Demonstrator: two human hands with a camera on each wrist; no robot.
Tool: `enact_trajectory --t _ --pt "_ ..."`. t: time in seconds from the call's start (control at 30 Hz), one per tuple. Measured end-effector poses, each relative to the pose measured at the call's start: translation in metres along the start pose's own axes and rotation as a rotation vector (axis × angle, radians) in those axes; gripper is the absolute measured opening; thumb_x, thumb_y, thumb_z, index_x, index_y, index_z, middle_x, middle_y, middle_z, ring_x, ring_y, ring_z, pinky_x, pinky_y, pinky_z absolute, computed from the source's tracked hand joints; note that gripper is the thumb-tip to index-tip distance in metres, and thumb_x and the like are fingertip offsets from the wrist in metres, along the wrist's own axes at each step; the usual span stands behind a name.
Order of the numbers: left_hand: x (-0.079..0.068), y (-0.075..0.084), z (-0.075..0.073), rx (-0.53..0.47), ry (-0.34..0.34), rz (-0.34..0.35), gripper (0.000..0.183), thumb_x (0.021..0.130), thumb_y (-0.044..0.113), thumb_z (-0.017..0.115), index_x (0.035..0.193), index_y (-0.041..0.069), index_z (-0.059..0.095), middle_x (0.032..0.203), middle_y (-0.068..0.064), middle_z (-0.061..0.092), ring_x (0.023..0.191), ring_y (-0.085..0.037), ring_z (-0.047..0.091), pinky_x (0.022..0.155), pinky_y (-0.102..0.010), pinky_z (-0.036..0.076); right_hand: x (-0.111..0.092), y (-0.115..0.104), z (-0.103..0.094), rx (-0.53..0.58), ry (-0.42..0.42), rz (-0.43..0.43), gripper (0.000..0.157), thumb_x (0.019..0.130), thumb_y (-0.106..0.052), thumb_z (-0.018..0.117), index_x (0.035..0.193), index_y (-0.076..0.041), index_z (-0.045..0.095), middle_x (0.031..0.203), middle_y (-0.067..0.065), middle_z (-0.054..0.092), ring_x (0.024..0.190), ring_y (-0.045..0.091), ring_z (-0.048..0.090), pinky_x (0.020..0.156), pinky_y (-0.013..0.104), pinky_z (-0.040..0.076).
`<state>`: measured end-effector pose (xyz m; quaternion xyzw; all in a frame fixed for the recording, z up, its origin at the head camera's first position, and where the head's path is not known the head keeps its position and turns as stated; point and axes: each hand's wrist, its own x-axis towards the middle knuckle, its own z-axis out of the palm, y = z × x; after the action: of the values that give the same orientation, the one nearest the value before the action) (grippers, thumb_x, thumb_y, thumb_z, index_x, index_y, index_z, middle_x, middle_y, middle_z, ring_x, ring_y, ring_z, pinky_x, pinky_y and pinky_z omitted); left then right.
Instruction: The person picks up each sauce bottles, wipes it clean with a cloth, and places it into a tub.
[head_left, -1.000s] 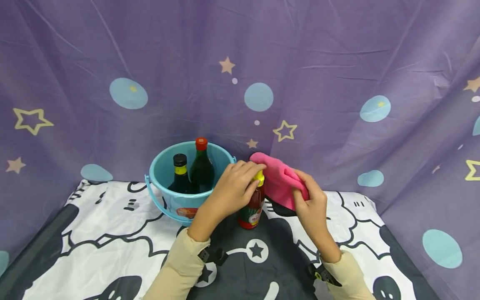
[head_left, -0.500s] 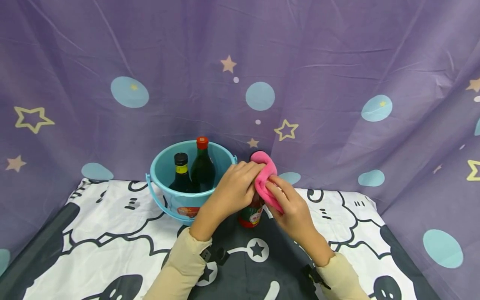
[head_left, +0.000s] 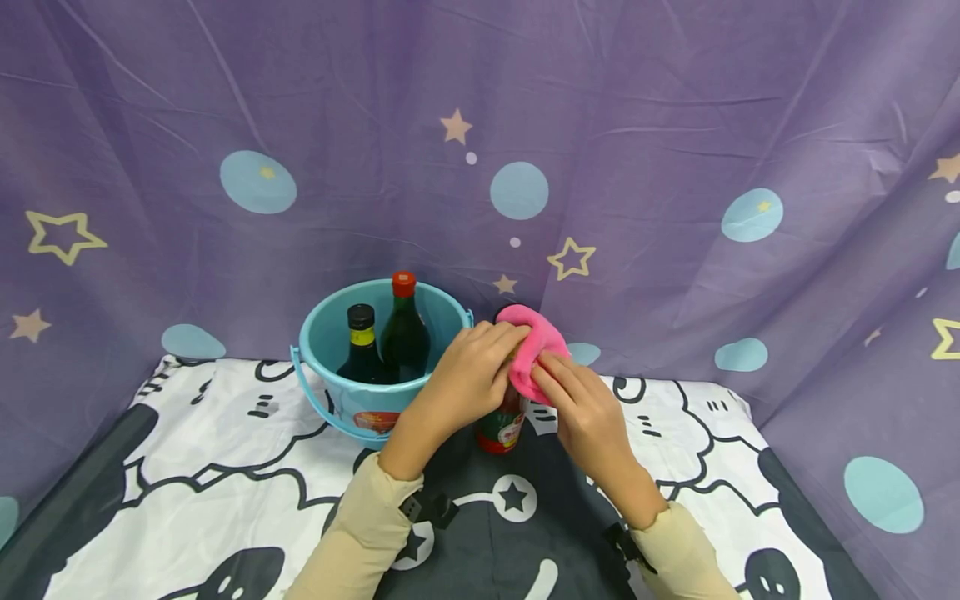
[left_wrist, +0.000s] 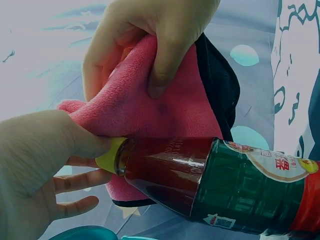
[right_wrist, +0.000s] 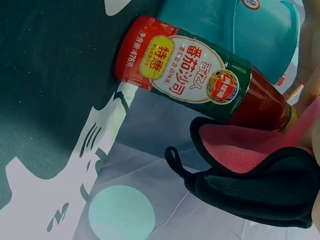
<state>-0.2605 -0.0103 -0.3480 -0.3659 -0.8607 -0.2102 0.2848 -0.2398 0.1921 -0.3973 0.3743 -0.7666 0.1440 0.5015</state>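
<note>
A ketchup bottle [head_left: 501,431] with a yellow cap stands upright on the patterned cloth, right of the bucket. My left hand [head_left: 467,371] pinches it at the cap [left_wrist: 111,157], thumb on one side and fingers on the other. My right hand [head_left: 592,417] grips a pink cleaning cloth [head_left: 543,337], which lies against the bottle's neck and cap. The cloth's fuzzy pink face [left_wrist: 175,112] is toward the bottle in the left wrist view. Its other side is black, with a black edging and a small hanging loop [right_wrist: 176,162] in the right wrist view.
Left of the bottle stands a light blue bucket [head_left: 330,392] with its handle down. Inside are a dark bottle with a black cap [head_left: 361,317] and a green bottle with a red cap [head_left: 403,285]. A purple curtain [head_left: 637,292] hangs behind.
My right hand has moved left with the cloth, from beside the bottle to its neck, and the cloth has folded around there. My left hand has stayed on the cap.
</note>
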Motion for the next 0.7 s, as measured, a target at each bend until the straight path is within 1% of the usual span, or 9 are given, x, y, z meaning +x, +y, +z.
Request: enact_trajectory --t 0.13,0.23,0.47,0.7 --pt "0.0001 0.0002 0.0003 -0.002 0.003 -0.004 0.042 0.095 0.013 0.07 0.136 0.007 0.063 0.128 -0.008 0.07 0.104 -0.025 0.064 0.093 -0.041 0.055 0.0 0.0008 0.0 0.003 0.011 -0.004 0.041 0.086 0.012 0.058 0.121 -0.003 0.073 0.121 0.014 0.073 0.108 0.033 0.07 0.091 0.048 0.056" --pt "-0.0001 -0.0002 0.0009 -0.004 0.002 -0.006 0.042 0.095 0.014 0.07 0.136 0.007 0.063 0.129 -0.008 0.07 0.105 -0.025 0.064 0.097 -0.043 0.054 -0.0014 0.0019 -0.0001 -0.005 0.0 -0.009 0.04 0.085 0.012 0.059 0.119 -0.003 0.074 0.119 0.014 0.074 0.108 0.033 0.07 0.092 0.047 0.056" --pt "0.0003 0.0012 -0.0002 -0.003 -0.012 -0.019 0.041 0.096 0.017 0.07 0.136 0.008 0.063 0.132 -0.008 0.068 0.107 -0.027 0.065 0.101 -0.046 0.053 -0.004 0.0036 -0.0016 -0.019 -0.062 -0.021 0.039 0.085 0.013 0.055 0.115 -0.002 0.075 0.115 0.013 0.075 0.107 0.032 0.07 0.092 0.047 0.056" --pt "0.0011 0.0011 0.0003 -0.014 -0.016 -0.02 0.04 0.096 0.016 0.069 0.136 0.009 0.062 0.135 -0.008 0.066 0.106 -0.027 0.065 0.102 -0.047 0.053 -0.0024 0.0041 -0.005 -0.024 -0.117 -0.02 0.041 0.081 0.014 0.058 0.114 -0.003 0.075 0.115 0.013 0.075 0.108 0.031 0.069 0.094 0.045 0.055"
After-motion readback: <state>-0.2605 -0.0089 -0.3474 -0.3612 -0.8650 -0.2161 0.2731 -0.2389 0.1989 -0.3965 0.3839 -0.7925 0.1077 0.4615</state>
